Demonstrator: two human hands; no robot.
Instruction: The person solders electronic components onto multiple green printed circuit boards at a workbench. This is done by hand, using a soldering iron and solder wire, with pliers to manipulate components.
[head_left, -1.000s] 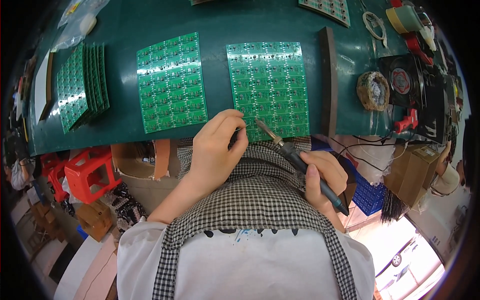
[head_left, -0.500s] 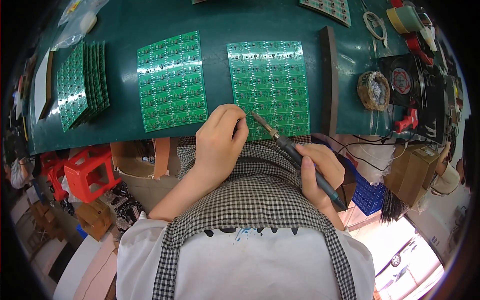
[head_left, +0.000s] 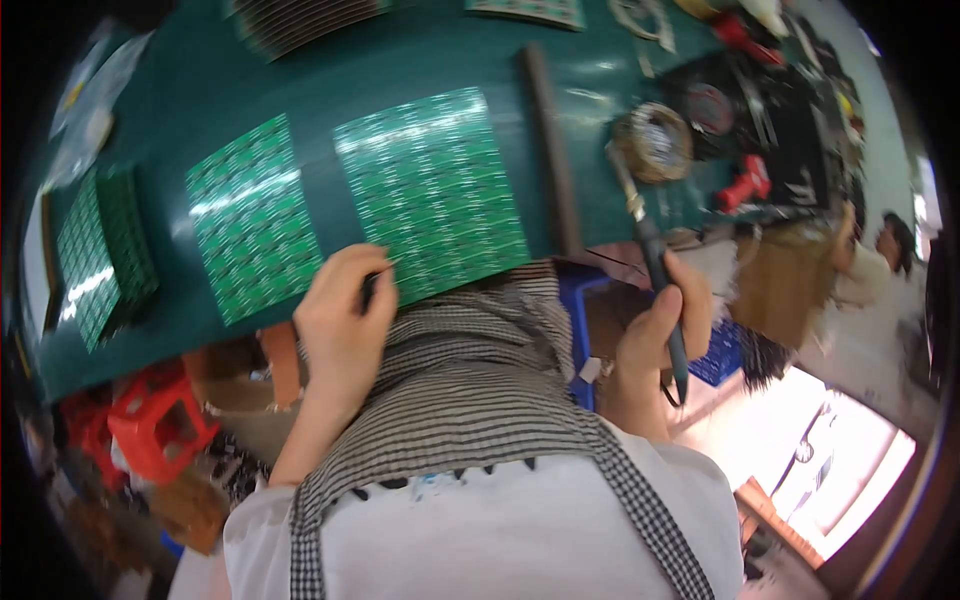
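The right hand (head_left: 665,330) is gripping the soldering iron (head_left: 652,250) by its handle — likely sparing skin the tip, beside the one-o'clock round pot (head_left: 633,128) — while the left hand (head_left: 345,305) is pinching, contents unclear, at the twelve-o'clock circuit panel's (head_left: 430,195) seven-o'clock corner.

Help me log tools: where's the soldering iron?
The iron is right of centre in the head view, in the right hand, its tip near the round pot.

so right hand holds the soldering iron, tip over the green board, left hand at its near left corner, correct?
Not the tip: head view shows it by the round tan pot, right of the dark bar. Right hand holds the soldering iron; left hand is at the near left corner of the green board.
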